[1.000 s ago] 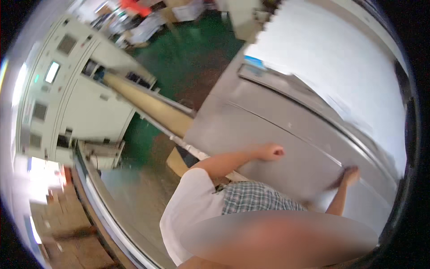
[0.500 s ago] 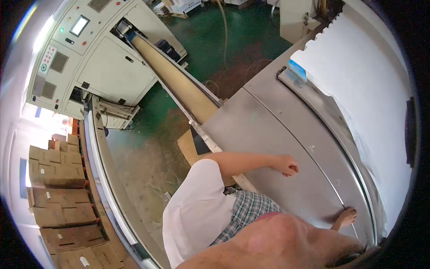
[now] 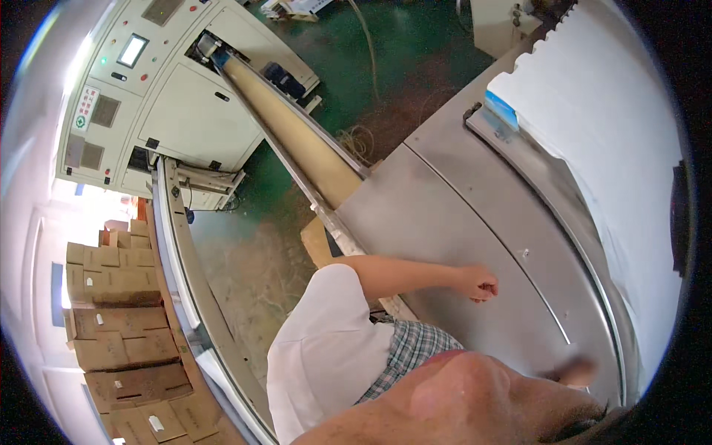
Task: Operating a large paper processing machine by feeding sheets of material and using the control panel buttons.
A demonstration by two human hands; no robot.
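Observation:
My left forearm reaches across a brushed-metal worktop [image 3: 445, 230], and my left hand [image 3: 477, 283] rests over it with the fingers curled into a loose fist. No object shows in that fist. Farther right and nearer my body, my right hand [image 3: 575, 369] is smeared by motion above the same metal, close to the end of a long seam [image 3: 545, 304] in the top. Its fingers cannot be made out. Beyond the worktop's raised curved rim on the right lies a large white sheet [image 3: 593, 111] with a scalloped edge.
A belt conveyor [image 3: 297, 133] runs from the worktop to a pale machine cabinet [image 3: 185, 104] with a lit screen. A second long rail [image 3: 196, 282] stands at the left. Behind it are stacked cardboard boxes [image 3: 122, 334]. A coiled hose [image 3: 357, 142] lies on the green floor.
My right hand, sharp and touching the seam before, is now blurred and slightly lower. The left hand stays curled in nearly the same place. The whole view has shifted slightly.

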